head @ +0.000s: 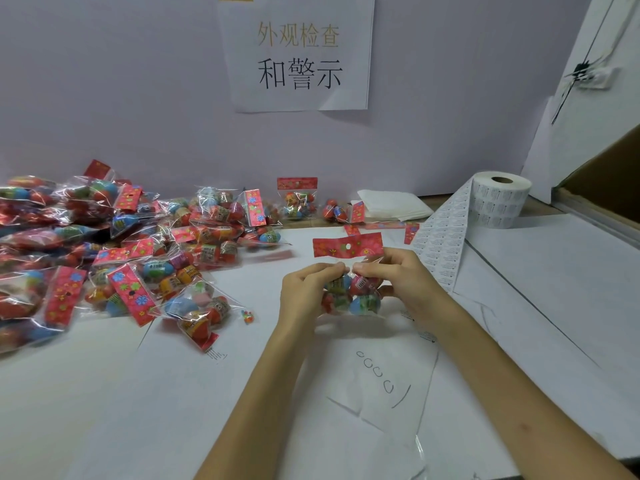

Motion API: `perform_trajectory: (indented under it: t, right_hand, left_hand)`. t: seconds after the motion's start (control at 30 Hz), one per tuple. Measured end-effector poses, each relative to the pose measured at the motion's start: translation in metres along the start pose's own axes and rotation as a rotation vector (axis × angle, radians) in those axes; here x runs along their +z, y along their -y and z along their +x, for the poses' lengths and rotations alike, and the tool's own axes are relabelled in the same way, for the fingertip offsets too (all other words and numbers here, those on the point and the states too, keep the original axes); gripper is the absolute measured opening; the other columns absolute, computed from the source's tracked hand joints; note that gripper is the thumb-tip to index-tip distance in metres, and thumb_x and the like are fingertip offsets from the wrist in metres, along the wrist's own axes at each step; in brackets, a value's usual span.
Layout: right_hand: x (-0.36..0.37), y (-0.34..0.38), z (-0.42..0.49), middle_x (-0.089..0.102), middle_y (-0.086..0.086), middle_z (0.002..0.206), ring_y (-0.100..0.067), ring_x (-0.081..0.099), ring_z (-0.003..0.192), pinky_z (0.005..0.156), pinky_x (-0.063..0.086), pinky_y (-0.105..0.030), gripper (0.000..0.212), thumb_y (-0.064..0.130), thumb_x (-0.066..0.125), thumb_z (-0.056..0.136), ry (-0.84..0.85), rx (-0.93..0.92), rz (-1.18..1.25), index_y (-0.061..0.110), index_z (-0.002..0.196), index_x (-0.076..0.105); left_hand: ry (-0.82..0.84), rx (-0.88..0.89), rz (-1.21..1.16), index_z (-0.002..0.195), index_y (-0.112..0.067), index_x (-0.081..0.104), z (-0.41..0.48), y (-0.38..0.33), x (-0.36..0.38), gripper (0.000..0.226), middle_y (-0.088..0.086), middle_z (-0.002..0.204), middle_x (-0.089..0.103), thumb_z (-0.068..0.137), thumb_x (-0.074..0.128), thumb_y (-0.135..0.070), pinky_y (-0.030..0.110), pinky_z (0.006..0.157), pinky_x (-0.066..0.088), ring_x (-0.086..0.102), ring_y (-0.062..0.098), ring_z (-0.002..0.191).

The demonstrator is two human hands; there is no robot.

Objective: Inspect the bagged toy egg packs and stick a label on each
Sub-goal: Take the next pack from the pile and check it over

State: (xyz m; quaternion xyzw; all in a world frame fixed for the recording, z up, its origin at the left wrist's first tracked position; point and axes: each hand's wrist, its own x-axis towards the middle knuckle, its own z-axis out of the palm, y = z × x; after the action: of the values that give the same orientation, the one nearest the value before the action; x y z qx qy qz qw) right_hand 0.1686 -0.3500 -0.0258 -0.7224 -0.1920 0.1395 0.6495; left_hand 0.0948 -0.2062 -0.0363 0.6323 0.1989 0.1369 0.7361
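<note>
A pack [349,296] is being held up just above the table [173,410], near its middle and in front of the person. It is being pinched from both sides: the left hand [304,292] is curled round its left edge and the right hand [398,282] round its right. The fingertips of both are meeting on the clear film just under the red header [348,244], which is standing upright above them. The pack is being judged light and soft. Its thin, crinkly film is likely slippery and easily creased, and the hard-looking eggs [365,303] are likely to shift inside when squeezed. The stiffer header, or the film just below it, is being judged the best place to take hold. Flat film is being judged a better seat for a label than the bulges over the eggs. About four eggs, red and blue among them, are being carried in this bag; the exact count cannot be told, since part is being covered by fingers. To the left, a pile [104,244] of like packs is lying loose on the table, each bag being filled with several coloured eggs under a red header. At the right, a label roll [500,199] is standing on end, its strip [443,233] being trailed down toward the right hand. Whether a label is being carried on a fingertip cannot be told.
</note>
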Motion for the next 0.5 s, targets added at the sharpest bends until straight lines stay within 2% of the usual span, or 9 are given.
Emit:
perform_trajectory:
  t: [0.17,0.27,0.33,0.37,0.43,0.5]
  right_hand:
    - [-0.0012,-0.0003,0.0008,0.074,-0.005,0.081,-0.016,0.070,0.074,0.066,0.056,-0.032,0.013,0.020,0.077,0.087,-0.007,0.000,-0.005,0.009,0.094,0.075]
    - [0.0007,-0.0009,0.0012,0.072,-0.003,0.074,-0.016,0.070,0.069,0.057,0.057,-0.028,0.014,0.022,0.078,0.087,-0.062,-0.015,0.009,0.008,0.088,0.074]
    - [0.0016,-0.0015,0.0027,0.072,-0.002,0.070,-0.017,0.070,0.067,0.054,0.058,-0.031,0.022,0.026,0.079,0.086,-0.165,-0.022,0.014,0.005,0.085,0.073]
    - [0.0009,-0.0015,0.0037,0.073,-0.001,0.070,-0.015,0.071,0.066,0.055,0.059,-0.033,0.025,0.030,0.080,0.086,-0.218,-0.024,0.011,0.006,0.085,0.072]
    - [-0.0019,0.0000,0.0049,0.073,0.004,0.070,-0.010,0.072,0.065,0.056,0.061,-0.033,0.027,0.036,0.080,0.085,-0.304,-0.016,0.027,0.010,0.085,0.072]
    - [-0.0043,0.0019,0.0046,0.074,0.004,0.074,-0.008,0.072,0.068,0.055,0.059,-0.030,0.027,0.038,0.081,0.083,-0.339,-0.010,0.072,0.012,0.088,0.072]
  left_hand:
    - [0.017,-0.032,-0.023,0.089,-0.022,0.079,-0.0007,0.0004,0.0009,0.009,0.009,0.096,0.078,0.093,0.074,-0.027,0.041,0.079,0.064,0.076,0.033,0.091]
    - [0.010,0.018,-0.072,0.112,-0.019,0.077,-0.0020,0.0038,0.0022,0.024,0.005,0.099,0.078,0.093,0.074,-0.034,0.036,0.075,0.064,0.078,0.022,0.087]
    - [-0.061,0.129,0.003,0.128,-0.023,0.066,-0.0011,0.0061,0.0018,0.042,-0.007,0.100,0.074,0.090,0.076,-0.039,0.029,0.078,0.063,0.075,0.009,0.088]
    - [-0.103,0.211,0.070,0.129,-0.025,0.063,-0.0006,0.0064,0.0011,0.046,-0.009,0.103,0.072,0.089,0.077,-0.041,0.026,0.081,0.060,0.072,0.006,0.093]
    - [-0.154,0.370,0.182,0.120,-0.027,0.064,-0.0001,0.0065,-0.0001,0.040,-0.010,0.108,0.071,0.087,0.079,-0.043,0.019,0.081,0.056,0.069,0.003,0.098]
    - [-0.090,0.455,0.250,0.116,-0.027,0.066,-0.0010,0.0069,0.0015,0.036,-0.011,0.110,0.072,0.087,0.079,-0.043,0.012,0.074,0.053,0.068,0.001,0.095]
